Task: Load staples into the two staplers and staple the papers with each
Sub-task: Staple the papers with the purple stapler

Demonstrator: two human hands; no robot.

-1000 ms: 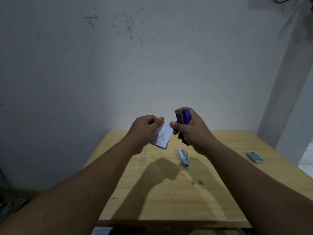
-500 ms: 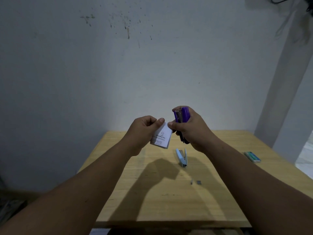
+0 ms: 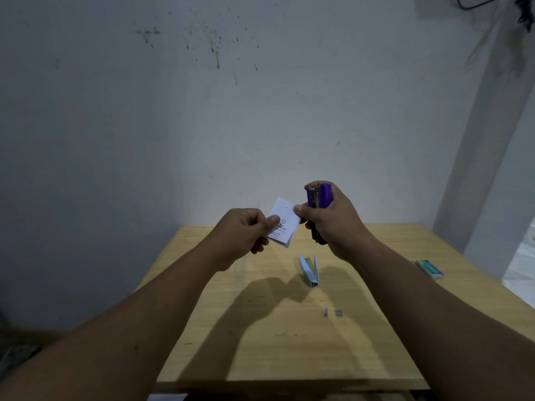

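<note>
We find print only on the folded papers (image 3: 282, 225) pinched by the left hand (image 3: 246, 231): a small circular mark above several lines of dark text, all too small and blurred for us to read. The green box (image 3: 429, 268) near the table's right edge shows no lettering we can make out

Single head-worn wide-angle view — looks forward and slightly down, wall (image 3: 260, 111) fills upper frame, worktop (image 3: 376, 328) lower centre, close, both forearms entering from bottom corners.
</note>
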